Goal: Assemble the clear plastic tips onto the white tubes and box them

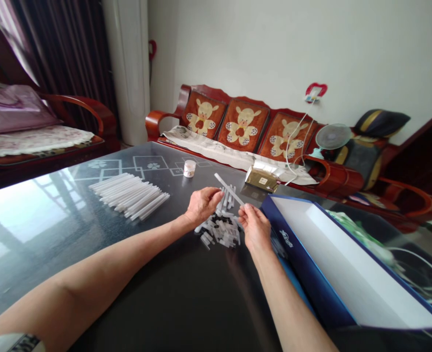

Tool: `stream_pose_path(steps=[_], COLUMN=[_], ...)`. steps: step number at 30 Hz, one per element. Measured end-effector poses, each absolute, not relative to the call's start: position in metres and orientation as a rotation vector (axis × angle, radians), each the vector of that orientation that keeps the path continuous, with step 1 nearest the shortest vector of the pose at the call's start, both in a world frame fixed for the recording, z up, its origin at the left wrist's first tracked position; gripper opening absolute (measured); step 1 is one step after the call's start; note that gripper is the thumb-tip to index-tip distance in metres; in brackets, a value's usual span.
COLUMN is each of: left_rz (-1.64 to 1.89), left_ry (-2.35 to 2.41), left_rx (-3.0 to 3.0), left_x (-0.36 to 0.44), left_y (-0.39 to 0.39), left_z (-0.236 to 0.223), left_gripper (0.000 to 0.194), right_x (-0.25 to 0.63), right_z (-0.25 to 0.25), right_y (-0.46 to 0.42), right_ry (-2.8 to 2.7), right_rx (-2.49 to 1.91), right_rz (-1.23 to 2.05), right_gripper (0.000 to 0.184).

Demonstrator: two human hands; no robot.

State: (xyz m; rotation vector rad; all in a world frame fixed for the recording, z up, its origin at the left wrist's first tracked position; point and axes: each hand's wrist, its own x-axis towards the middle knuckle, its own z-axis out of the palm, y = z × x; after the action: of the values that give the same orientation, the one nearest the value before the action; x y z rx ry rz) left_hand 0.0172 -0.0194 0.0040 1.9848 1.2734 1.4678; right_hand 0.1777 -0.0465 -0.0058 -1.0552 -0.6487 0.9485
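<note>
My right hand [255, 227] pinches the lower end of a slim white tube [229, 188], which slants up and to the left. My left hand [203, 204] is just left of it, its thumb and fingers pressed together; whatever they hold, if anything, is too small to make out. Beneath and between both hands lies a loose pile of short whitish tube pieces [227, 233] with some dark bits among them. A few longer pieces [229, 196] lie behind the pile, partly hidden by the tube. Off to the left, many long white tubes [127, 195] lie side by side.
On the dark glossy table [186, 293] stand a small white cup [189, 168] and a gold tissue pack [262, 180]. A long blue box [311, 274] with a white inside borders my right arm. Behind are a wooden sofa [245, 127] and a small fan [333, 137].
</note>
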Motion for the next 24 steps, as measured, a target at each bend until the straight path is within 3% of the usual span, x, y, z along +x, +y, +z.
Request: stream_pose_path(steps=[5, 9, 12, 17, 24], left_rz=[1.391, 1.368, 1.418, 1.296, 0.904], left_ry=[0.873, 0.679, 0.846, 1.299, 1.509], left_rx=[1.189, 0.950, 1.300, 2.373, 2.791], left_x=[0.024, 0.024, 0.019, 0.020, 0.030], left_y=[-0.017, -0.018, -0.019, -0.027, -0.039], left_z=[0.015, 0.028, 0.029, 0.014, 0.003], left_gripper=[0.039, 0.035, 0.031, 0.024, 0.023], right_x=[0.164, 0.158, 0.160, 0.161, 0.156], right_z=[-0.004, -0.004, -0.004, -0.002, 0.004], right_y=[-0.056, -0.061, -0.060, -0.056, -0.056], right_ry=[-0.771, -1.022, -1.063, -0.854, -0.694], right_rx=[-1.013, -1.038, -1.040, -0.998, -0.944], right_rz=[1.122, 1.202, 1.128, 1.037, 1.147], right_gripper=[0.034, 0.033, 0.034, 0.041, 0.033])
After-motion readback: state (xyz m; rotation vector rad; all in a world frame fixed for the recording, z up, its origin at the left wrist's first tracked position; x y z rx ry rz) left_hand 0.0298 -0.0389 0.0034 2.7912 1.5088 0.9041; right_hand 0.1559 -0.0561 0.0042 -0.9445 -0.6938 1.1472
